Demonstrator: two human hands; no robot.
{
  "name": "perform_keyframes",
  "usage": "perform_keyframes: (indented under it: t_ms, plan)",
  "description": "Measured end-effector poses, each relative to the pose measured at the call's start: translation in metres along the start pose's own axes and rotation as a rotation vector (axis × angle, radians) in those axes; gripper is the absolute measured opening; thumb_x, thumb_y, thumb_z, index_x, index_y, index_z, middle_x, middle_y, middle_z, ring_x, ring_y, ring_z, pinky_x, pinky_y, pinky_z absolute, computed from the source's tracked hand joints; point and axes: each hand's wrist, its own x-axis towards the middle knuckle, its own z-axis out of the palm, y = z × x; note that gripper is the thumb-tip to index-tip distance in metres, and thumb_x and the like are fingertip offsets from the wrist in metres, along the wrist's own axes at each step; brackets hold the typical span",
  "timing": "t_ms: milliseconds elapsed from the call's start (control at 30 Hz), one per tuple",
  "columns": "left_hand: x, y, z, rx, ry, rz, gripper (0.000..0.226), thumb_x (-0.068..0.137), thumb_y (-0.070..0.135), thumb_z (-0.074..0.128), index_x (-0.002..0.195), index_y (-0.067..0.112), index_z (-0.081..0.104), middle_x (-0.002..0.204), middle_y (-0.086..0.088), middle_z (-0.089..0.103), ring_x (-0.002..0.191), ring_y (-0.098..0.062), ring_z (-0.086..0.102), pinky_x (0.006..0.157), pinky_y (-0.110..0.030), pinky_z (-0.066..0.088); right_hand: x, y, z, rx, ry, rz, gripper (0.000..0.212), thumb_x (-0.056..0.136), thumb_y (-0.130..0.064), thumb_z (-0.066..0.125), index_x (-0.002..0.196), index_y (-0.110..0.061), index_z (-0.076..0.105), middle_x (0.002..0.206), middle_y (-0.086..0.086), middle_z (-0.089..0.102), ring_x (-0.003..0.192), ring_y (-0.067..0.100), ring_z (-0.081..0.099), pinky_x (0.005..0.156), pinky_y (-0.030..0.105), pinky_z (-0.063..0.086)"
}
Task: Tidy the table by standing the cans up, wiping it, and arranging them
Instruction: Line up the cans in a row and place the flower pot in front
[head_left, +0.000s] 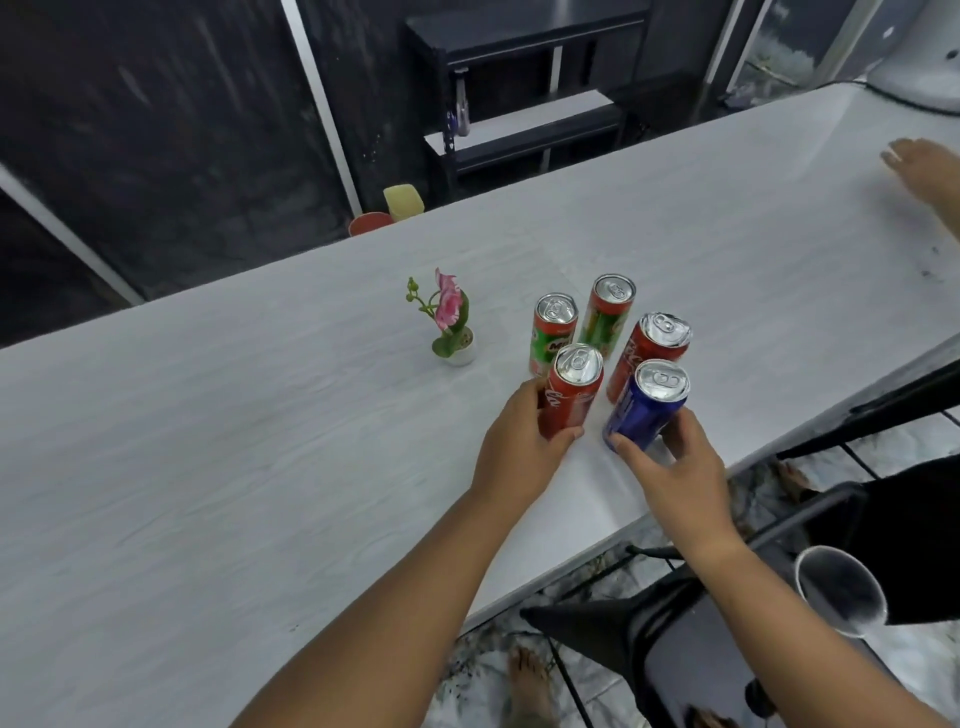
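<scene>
On the long white counter (260, 441), five cans stand upright in a tight cluster toward its right side. The left hand (519, 441) curls its fingers around the front red can (571, 397). Just beside it, the right hand (670, 467) grips the blue can (644, 410) low on its body. Behind these stand a second red can (647, 358), a left green can (551, 340) and a rear green can (608, 314), each with its tab flat on the lid. Left of the cluster, a small white pot (464, 354) holds a pink flower (448, 299) with green leaves.
</scene>
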Motion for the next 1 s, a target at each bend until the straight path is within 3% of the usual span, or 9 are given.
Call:
perform_keyframes:
  t_ms: [167, 367, 533, 667, 733, 833, 933, 1000]
  plan:
    - [-0.032, -0.03, -0.041, -0.015, 0.105, -0.077, 0.073, 0.089, 0.048, 0.087, 0.151, 0.036, 0.049, 0.15, 0.016, 0.062, 0.132, -0.003, 0.06, 0.089, -0.006, 0.04, -0.012, -0.01, 0.024, 0.021, -0.068, -0.007, 0.061, 0.078, -0.058, 0.09, 0.132, -0.056, 0.06, 0.13, -0.038, 0.067, 0.12, -0.019, 0.058, 0.096, 0.026, 0.049]
    - [-0.073, -0.071, -0.099, -0.049, 0.238, -0.163, 0.068, 0.088, 0.049, 0.087, 0.146, 0.041, 0.052, 0.127, 0.036, 0.053, 0.099, 0.029, 0.05, 0.08, 0.0, 0.04, -0.032, -0.035, 0.075, 0.039, -0.23, -0.063, 0.059, 0.078, -0.056, 0.092, 0.129, -0.054, 0.062, 0.127, -0.035, 0.069, 0.118, -0.016, 0.061, 0.097, 0.023, 0.05]
    - [-0.103, -0.1, -0.151, -0.063, 0.356, -0.213, 0.065, 0.088, 0.044, 0.089, 0.143, 0.036, 0.056, 0.134, 0.027, 0.064, 0.112, 0.009, 0.06, 0.083, -0.004, 0.04, -0.051, -0.068, 0.129, 0.071, -0.365, -0.121, 0.055, 0.079, -0.044, 0.094, 0.125, -0.05, 0.064, 0.121, -0.029, 0.072, 0.11, -0.011, 0.068, 0.083, 0.012, 0.058]
    - [-0.12, -0.121, -0.184, -0.075, 0.427, -0.263, 0.059, 0.087, 0.041, 0.089, 0.136, 0.038, 0.057, 0.122, 0.028, 0.067, 0.103, 0.024, 0.059, 0.08, -0.006, 0.042, -0.062, -0.091, 0.168, 0.056, -0.441, -0.154, 0.058, 0.078, -0.044, 0.094, 0.127, -0.048, 0.062, 0.119, -0.027, 0.071, 0.109, -0.009, 0.067, 0.08, 0.014, 0.058]
    - [-0.126, -0.13, -0.197, -0.079, 0.466, -0.284, 0.059, 0.086, 0.042, 0.089, 0.135, 0.038, 0.056, 0.119, 0.03, 0.065, 0.102, 0.022, 0.059, 0.079, -0.006, 0.042, -0.065, -0.102, 0.187, 0.04, -0.487, -0.151, 0.059, 0.076, -0.045, 0.095, 0.123, -0.052, 0.06, 0.117, -0.029, 0.07, 0.107, -0.011, 0.066, 0.079, 0.015, 0.056]
    - [-0.131, -0.142, -0.215, -0.077, 0.511, -0.3, 0.06, 0.086, 0.042, 0.089, 0.135, 0.039, 0.054, 0.124, 0.028, 0.064, 0.108, 0.007, 0.062, 0.082, -0.01, 0.043, -0.068, -0.119, 0.215, -0.027, -0.537, -0.166, 0.061, 0.07, -0.05, 0.096, 0.112, -0.06, 0.053, 0.111, -0.031, 0.069, 0.104, -0.016, 0.062, 0.077, 0.014, 0.052]
    - [-0.132, -0.153, -0.23, -0.063, 0.537, -0.308, 0.064, 0.086, 0.043, 0.089, 0.139, 0.033, 0.054, 0.127, 0.022, 0.063, 0.116, -0.005, 0.064, 0.088, -0.022, 0.048, -0.07, -0.13, 0.24, -0.092, -0.586, -0.186, 0.068, 0.064, -0.063, 0.094, 0.115, -0.053, 0.049, 0.113, -0.027, 0.068, 0.1, -0.016, 0.062, 0.075, 0.018, 0.051]
    - [-0.133, -0.158, -0.237, -0.06, 0.559, -0.32, 0.068, 0.085, 0.044, 0.09, 0.141, 0.031, 0.052, 0.127, 0.022, 0.06, 0.117, -0.005, 0.062, 0.085, -0.017, 0.046, -0.072, -0.133, 0.253, -0.122, -0.622, -0.186, 0.079, 0.059, -0.068, 0.093, 0.119, -0.047, 0.047, 0.112, -0.025, 0.067, 0.097, -0.01, 0.065, 0.074, 0.02, 0.05]
